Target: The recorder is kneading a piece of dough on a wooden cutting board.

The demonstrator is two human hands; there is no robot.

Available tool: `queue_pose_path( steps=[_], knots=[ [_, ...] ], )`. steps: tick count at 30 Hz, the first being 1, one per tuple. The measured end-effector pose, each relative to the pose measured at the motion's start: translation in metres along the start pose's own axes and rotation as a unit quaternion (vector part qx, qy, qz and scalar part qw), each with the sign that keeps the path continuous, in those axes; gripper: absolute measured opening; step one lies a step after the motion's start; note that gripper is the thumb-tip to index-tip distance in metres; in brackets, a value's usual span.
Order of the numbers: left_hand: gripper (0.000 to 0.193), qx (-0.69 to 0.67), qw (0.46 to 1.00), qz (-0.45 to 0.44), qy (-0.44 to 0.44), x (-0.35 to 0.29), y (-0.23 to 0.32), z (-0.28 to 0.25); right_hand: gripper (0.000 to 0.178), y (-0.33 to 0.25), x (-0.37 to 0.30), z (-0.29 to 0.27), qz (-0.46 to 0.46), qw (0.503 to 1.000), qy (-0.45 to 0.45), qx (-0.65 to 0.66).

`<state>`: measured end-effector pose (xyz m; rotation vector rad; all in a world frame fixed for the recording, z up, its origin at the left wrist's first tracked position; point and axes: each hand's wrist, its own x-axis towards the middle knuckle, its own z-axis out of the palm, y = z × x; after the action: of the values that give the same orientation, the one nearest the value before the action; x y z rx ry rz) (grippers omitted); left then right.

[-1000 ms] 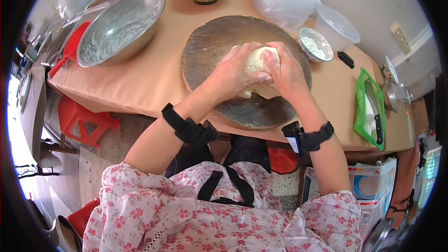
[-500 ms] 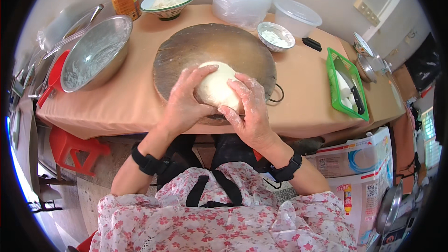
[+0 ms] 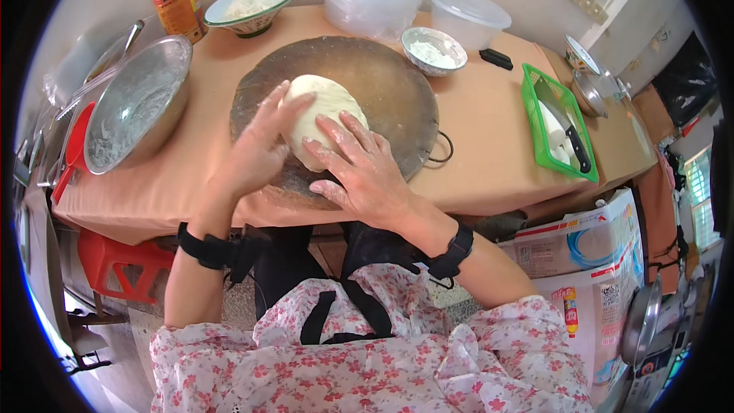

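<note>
A pale, rounded lump of dough (image 3: pixel 327 93) lies on a round wooden chopping board (image 3: pixel 382 69), left of the board's middle. Fingers stretched, my left hand (image 3: pixel 264 140) rests against the dough's left side. My right hand (image 3: pixel 359 164) lies spread over its near right part, fingertips on the surface and thumb pointing left. White flour dusts the right-hand fingers. Neither hand is closed around the dough, whose near edge is partly covered.
Left stands a floury metal bowl (image 3: pixel 145 107) beside a red scoop (image 3: pixel 76 141). Behind are a bowl of white shreds (image 3: pixel 252 4), an orange canister (image 3: pixel 180 11), clear tubs (image 3: pixel 375 0) and a flour bowl (image 3: pixel 433 52). A green basket (image 3: pixel 535 134) holds a knife (image 3: pixel 577 149).
The dough, tilted up between both hands before, now sits lower and flatter on the board, further left. Both hands have shifted left, and the right has moved onto its top. The whole view has shifted slightly.
</note>
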<state>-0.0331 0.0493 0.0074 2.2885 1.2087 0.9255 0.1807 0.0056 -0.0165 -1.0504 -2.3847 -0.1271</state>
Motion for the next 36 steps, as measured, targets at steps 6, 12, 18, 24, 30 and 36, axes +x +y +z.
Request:
queue_pose_path(
  steps=[6, 12, 18, 24, 30, 36],
  knots=[
    [0.063, -0.323, 0.932, -0.166, -0.017, 0.026, 0.004, -0.009, 0.047, 0.025, 0.015, -0.013, 0.028, 0.99, 0.062, 0.12],
    [0.06, -0.294, 0.931, -0.218, 0.013, 0.046, 0.004, 0.01, 0.072, 0.05, 0.046, -0.019, 0.316, 0.827, -0.041, 0.462],
    [0.062, -0.297, 0.937, -0.172, 0.067, 0.045, 0.021, 0.014, 0.072, 0.037, 0.057, -0.017, 0.302, 0.8, -0.011, 0.519],
    [0.046, -0.187, 0.964, 0.018, 0.186, 0.041, 0.055, 0.002, 0.078, 0.022, 0.05, -0.028, 0.143, 0.884, 0.036, 0.443],
    [0.043, 0.06, 0.955, 0.107, 0.269, 0.016, 0.051, 0.029, 0.082, 0.006, 0.034, -0.03, 0.024, 0.967, 0.049, 0.247],
    [0.053, 0.092, 0.947, 0.157, 0.263, -0.011, 0.049, 0.036, 0.075, -0.004, 0.02, -0.019, -0.048, 0.984, 0.112, 0.129]
  ],
)
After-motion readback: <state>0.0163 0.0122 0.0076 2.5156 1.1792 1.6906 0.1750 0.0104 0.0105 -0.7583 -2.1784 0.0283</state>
